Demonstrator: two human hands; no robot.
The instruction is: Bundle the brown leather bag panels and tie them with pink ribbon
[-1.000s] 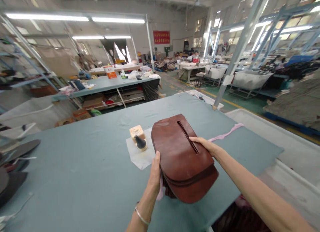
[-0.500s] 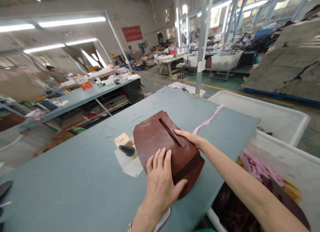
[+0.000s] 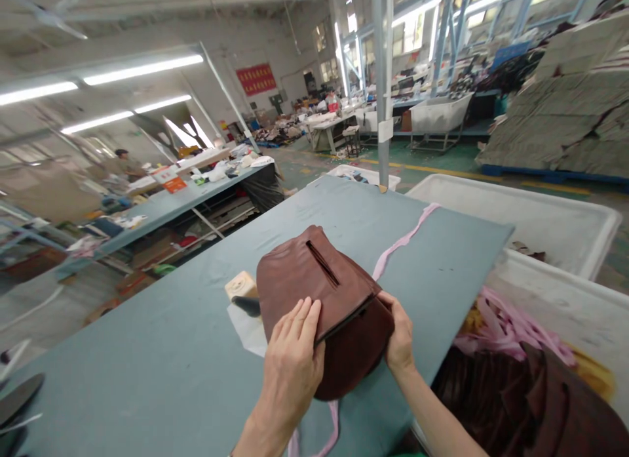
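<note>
A brown leather piece (image 3: pixel 289 283) with a long slit lies over a second brown leather piece (image 3: pixel 346 358) on the blue-grey table. My left hand (image 3: pixel 295 349) has its fingers pressed together on the top piece, its thumb tucked at the near edge. At the right corner, my right hand (image 3: pixel 400 332) pinches the leather edges; some of its fingertips are hidden behind them. The top piece's near edge is raised a little, showing a dark gap. A pink strip (image 3: pixel 396 247) runs from beneath the leather, and another pink strip (image 3: pixel 331 427) lies in front of it.
Left of the leather are a wooden block (image 3: pixel 240 285), a black-handled tool (image 3: pixel 246 305) and white paper (image 3: pixel 246 329). White bins (image 3: pixel 531 201) stand right of the table (image 3: pixel 147 372), one holding dark brown leather pieces (image 3: pixel 540 404). A metal post (image 3: pixel 383 83) rises at the far edge.
My right hand has moved from the slit down to the near right corner. My left hand has gone from spread on top to gripping the near edge, which has lifted slightly.
</note>
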